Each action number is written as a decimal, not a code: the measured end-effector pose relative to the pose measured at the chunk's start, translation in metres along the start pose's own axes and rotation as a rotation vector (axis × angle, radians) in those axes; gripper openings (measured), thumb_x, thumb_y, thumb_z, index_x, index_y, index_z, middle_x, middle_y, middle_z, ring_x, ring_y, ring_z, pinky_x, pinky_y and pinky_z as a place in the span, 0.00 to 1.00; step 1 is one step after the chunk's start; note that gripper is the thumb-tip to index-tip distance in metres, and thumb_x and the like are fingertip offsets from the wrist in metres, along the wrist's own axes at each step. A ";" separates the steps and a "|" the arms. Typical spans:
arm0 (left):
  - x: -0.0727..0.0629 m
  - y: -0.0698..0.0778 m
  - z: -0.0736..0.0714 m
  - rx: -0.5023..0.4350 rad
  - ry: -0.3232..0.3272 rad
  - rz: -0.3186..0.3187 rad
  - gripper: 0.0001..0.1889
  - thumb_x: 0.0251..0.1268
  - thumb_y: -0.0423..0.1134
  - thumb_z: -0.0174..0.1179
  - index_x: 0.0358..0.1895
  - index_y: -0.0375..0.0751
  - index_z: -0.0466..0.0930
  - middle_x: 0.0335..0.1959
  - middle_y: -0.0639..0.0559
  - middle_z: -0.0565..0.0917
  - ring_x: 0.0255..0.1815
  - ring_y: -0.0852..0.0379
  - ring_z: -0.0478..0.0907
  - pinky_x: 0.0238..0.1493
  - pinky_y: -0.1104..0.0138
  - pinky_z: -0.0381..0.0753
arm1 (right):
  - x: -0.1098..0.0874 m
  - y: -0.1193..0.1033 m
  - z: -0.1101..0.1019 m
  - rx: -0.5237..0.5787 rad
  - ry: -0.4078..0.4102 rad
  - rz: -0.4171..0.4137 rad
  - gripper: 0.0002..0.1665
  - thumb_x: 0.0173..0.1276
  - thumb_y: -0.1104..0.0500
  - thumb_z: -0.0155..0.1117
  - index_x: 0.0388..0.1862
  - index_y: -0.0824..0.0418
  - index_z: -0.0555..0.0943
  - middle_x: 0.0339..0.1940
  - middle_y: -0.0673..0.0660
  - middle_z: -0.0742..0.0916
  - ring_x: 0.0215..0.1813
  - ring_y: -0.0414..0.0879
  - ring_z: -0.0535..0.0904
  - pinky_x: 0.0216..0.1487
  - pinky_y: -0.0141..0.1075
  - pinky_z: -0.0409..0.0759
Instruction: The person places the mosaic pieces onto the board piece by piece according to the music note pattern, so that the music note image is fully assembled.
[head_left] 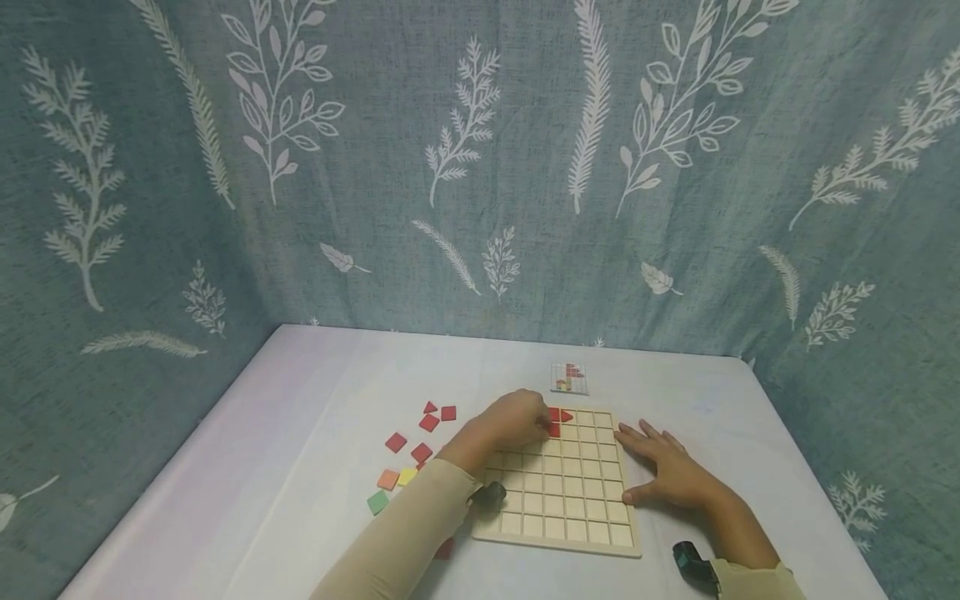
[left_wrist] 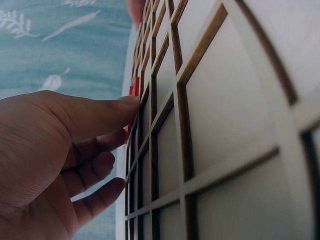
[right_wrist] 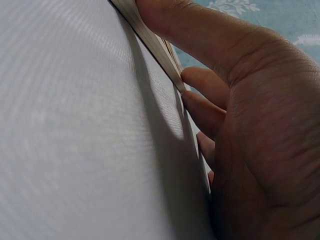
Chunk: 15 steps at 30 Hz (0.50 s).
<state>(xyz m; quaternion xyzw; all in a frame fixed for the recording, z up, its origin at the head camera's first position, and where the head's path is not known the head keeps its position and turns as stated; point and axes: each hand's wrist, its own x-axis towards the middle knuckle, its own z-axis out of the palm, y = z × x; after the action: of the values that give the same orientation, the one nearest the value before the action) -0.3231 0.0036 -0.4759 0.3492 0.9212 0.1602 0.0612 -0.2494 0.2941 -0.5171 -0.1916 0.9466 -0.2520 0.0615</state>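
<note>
A wooden grid board lies on the white table. Over its far left part, my left hand reaches down and pinches a red tile between thumb and index finger, mostly hidden by the fingers. Beside that hand, a red square tile and a red triangle tile sit in the far row of cells. My right hand rests at the board's right side, fingers spread; thumb and fingertips touch the board's edge in the right wrist view.
Behind the board lies a small pattern card. Left of it are loose red tiles, an orange tile, a yellow tile and a green tile. Another red tile lies by the left forearm. A patterned curtain surrounds the table.
</note>
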 end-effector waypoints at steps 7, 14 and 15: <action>-0.010 -0.007 -0.002 0.039 0.039 0.034 0.06 0.61 0.38 0.63 0.39 0.50 0.88 0.32 0.63 0.82 0.36 0.64 0.76 0.44 0.68 0.76 | -0.002 -0.003 -0.004 0.000 -0.005 -0.019 0.66 0.39 0.29 0.74 0.73 0.60 0.65 0.75 0.61 0.65 0.76 0.65 0.46 0.70 0.61 0.37; -0.029 -0.019 -0.010 0.012 0.048 -0.057 0.11 0.64 0.38 0.61 0.46 0.48 0.87 0.43 0.60 0.85 0.49 0.60 0.79 0.54 0.65 0.76 | -0.002 -0.008 -0.005 -0.006 -0.009 -0.013 0.66 0.38 0.29 0.74 0.73 0.61 0.65 0.74 0.63 0.65 0.76 0.67 0.46 0.70 0.62 0.37; -0.032 -0.021 -0.011 0.007 0.046 -0.078 0.11 0.64 0.38 0.60 0.46 0.48 0.87 0.43 0.60 0.85 0.48 0.61 0.79 0.54 0.64 0.76 | -0.002 -0.009 -0.005 -0.005 -0.009 -0.014 0.66 0.38 0.29 0.74 0.73 0.61 0.65 0.74 0.63 0.65 0.76 0.67 0.46 0.70 0.62 0.37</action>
<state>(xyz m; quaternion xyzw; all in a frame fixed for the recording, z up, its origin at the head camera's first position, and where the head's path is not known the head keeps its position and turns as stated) -0.3150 -0.0350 -0.4729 0.3096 0.9358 0.1624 0.0450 -0.2459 0.2905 -0.5082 -0.1994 0.9456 -0.2492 0.0636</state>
